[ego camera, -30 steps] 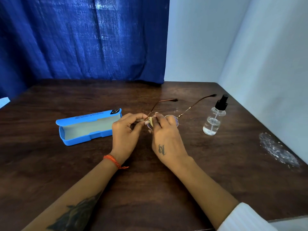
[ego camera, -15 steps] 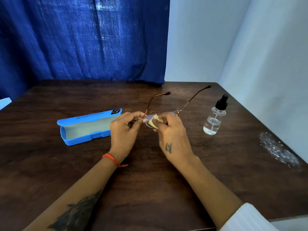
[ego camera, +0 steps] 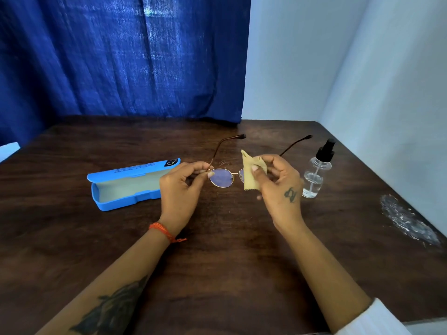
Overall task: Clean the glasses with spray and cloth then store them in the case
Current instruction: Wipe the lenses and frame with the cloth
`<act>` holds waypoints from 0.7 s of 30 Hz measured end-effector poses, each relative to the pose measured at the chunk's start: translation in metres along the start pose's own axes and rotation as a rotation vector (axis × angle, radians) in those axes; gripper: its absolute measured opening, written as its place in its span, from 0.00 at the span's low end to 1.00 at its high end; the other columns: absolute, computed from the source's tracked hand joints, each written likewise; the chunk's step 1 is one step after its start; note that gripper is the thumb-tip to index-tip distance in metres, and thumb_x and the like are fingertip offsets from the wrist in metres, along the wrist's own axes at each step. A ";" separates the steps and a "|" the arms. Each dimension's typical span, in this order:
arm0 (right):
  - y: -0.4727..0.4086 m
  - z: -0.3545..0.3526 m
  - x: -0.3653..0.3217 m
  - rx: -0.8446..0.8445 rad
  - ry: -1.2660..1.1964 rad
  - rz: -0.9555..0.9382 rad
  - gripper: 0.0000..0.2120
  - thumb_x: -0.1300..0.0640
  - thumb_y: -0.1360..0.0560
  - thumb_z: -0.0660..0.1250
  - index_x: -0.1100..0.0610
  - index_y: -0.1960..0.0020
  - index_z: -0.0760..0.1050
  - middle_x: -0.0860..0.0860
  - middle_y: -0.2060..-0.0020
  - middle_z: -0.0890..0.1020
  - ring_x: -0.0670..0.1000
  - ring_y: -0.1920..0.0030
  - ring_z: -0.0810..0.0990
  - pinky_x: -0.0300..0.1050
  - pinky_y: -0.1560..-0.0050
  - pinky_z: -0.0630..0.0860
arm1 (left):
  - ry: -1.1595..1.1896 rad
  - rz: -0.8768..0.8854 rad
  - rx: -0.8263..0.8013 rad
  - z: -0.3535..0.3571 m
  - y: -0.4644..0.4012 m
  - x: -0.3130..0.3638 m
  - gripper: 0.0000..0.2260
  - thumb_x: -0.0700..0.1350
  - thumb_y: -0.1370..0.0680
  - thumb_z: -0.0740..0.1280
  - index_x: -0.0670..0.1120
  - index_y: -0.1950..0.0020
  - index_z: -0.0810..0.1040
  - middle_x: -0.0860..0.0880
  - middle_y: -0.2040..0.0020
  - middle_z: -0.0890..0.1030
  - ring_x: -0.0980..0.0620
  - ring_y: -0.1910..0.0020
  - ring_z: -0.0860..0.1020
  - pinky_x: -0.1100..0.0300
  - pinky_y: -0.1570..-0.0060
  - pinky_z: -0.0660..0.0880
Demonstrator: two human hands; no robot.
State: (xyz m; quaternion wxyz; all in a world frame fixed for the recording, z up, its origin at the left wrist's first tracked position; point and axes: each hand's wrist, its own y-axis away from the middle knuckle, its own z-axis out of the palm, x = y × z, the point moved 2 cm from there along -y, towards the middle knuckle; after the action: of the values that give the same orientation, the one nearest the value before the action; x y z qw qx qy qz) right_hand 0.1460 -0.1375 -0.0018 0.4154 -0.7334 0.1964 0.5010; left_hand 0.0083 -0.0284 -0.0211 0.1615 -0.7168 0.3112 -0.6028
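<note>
Gold-toned wire glasses (ego camera: pixel 221 177) held up above the dark wood table (ego camera: pixel 217 262), both temples unfolded and pointing away toward the curtain, dark tips raised. Round left-side lens bare, faint violet tint. Other lens covered by a yellow cloth (ego camera: pixel 251 171).

Left hand (ego camera: pixel 180 187) at the left end of the glasses: thumb and forefinger pinching the frame at the hinge corner, remaining fingers curled beneath. Orange thread band (ego camera: pixel 163 232) on that wrist; dark tattoo further down the forearm.

Right hand (ego camera: pixel 278 182) at the right end of the glasses: cloth wrapped over the lens and pinched there between thumb in front and fingers behind. One cloth corner standing up above the fingers, zigzag lower edge hanging below the thumb. Small tattoo on the back of the hand; white sleeve (ego camera: pixel 377 320) at the elbow.

Left of the glasses, just beyond the left hand: blue case (ego camera: pixel 125 187) lying on the table, lid swung open toward the far side, pale lining exposed, nothing inside. Small black logo patch on the lid's right end.

Right of the glasses, close behind the right hand: clear spray bottle (ego camera: pixel 314 177) standing upright, black pump top, a low level of clear liquid.

Further right of the glasses, near the table edge and the white wall (ego camera: pixel 362 68): whitish scuffed patch (ego camera: pixel 408 221) on the wood.

Behind the glasses, beyond the far table edge: blue curtain (ego camera: pixel 121 56).
</note>
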 end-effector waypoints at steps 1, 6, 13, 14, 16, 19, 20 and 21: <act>0.000 0.001 0.001 -0.015 -0.010 0.028 0.14 0.63 0.27 0.68 0.42 0.58 0.77 0.51 0.59 0.84 0.49 0.64 0.83 0.39 0.75 0.74 | -0.001 -0.001 0.000 0.000 0.000 0.001 0.07 0.36 0.30 0.72 0.43 0.54 0.82 0.49 0.59 0.82 0.65 0.62 0.78 0.73 0.56 0.73; -0.003 0.006 0.004 -0.133 -0.339 0.272 0.16 0.73 0.30 0.63 0.55 0.62 0.83 0.55 0.58 0.84 0.53 0.57 0.82 0.41 0.61 0.80 | -0.017 0.006 -0.010 -0.001 0.001 0.003 0.08 0.36 0.30 0.72 0.42 0.52 0.82 0.50 0.58 0.81 0.65 0.61 0.78 0.75 0.55 0.73; 0.008 0.019 -0.007 -0.037 0.375 -0.419 0.10 0.69 0.35 0.72 0.59 0.55 0.83 0.52 0.56 0.83 0.48 0.55 0.80 0.40 0.52 0.77 | -0.042 0.063 -0.024 0.001 0.003 0.008 0.08 0.34 0.30 0.71 0.39 0.52 0.82 0.49 0.58 0.80 0.60 0.59 0.78 0.75 0.55 0.73; 0.011 0.023 -0.009 -0.050 0.473 -0.481 0.12 0.69 0.35 0.71 0.58 0.54 0.82 0.51 0.57 0.83 0.48 0.57 0.80 0.39 0.55 0.76 | -0.054 0.082 -0.026 0.002 0.003 0.009 0.09 0.33 0.31 0.71 0.39 0.52 0.82 0.49 0.58 0.80 0.60 0.59 0.77 0.75 0.54 0.73; 0.014 0.027 -0.010 -0.052 0.610 -0.522 0.13 0.68 0.34 0.71 0.56 0.52 0.79 0.50 0.61 0.83 0.50 0.60 0.79 0.41 0.60 0.74 | -0.079 0.118 -0.033 0.002 0.004 0.010 0.09 0.33 0.31 0.71 0.39 0.52 0.82 0.50 0.59 0.80 0.59 0.59 0.77 0.76 0.54 0.72; 0.015 0.029 -0.010 -0.094 0.565 -0.514 0.13 0.68 0.35 0.72 0.54 0.55 0.80 0.49 0.65 0.82 0.50 0.63 0.78 0.38 0.62 0.70 | -0.089 0.137 -0.019 0.001 0.004 0.009 0.08 0.32 0.31 0.71 0.39 0.53 0.82 0.49 0.60 0.80 0.56 0.60 0.78 0.74 0.54 0.73; 0.015 0.028 -0.010 -0.129 0.523 -0.502 0.13 0.69 0.35 0.72 0.54 0.55 0.81 0.48 0.65 0.83 0.49 0.63 0.78 0.35 0.61 0.69 | -0.090 0.139 -0.009 0.000 0.004 0.008 0.08 0.32 0.31 0.70 0.39 0.53 0.82 0.49 0.60 0.80 0.55 0.60 0.78 0.73 0.54 0.73; 0.016 0.027 -0.010 -0.163 0.493 -0.493 0.13 0.69 0.36 0.72 0.54 0.56 0.81 0.48 0.64 0.83 0.48 0.63 0.78 0.32 0.61 0.67 | -0.090 0.142 0.000 -0.001 0.004 0.007 0.08 0.32 0.31 0.70 0.39 0.53 0.82 0.48 0.59 0.81 0.55 0.59 0.78 0.73 0.53 0.73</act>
State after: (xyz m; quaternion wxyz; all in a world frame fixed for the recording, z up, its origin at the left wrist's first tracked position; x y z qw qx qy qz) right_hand 0.1151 -0.1259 -0.0032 0.4042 -0.8882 0.0673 0.2079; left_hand 0.0065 -0.0359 -0.0175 0.2179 -0.7193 0.3535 -0.5570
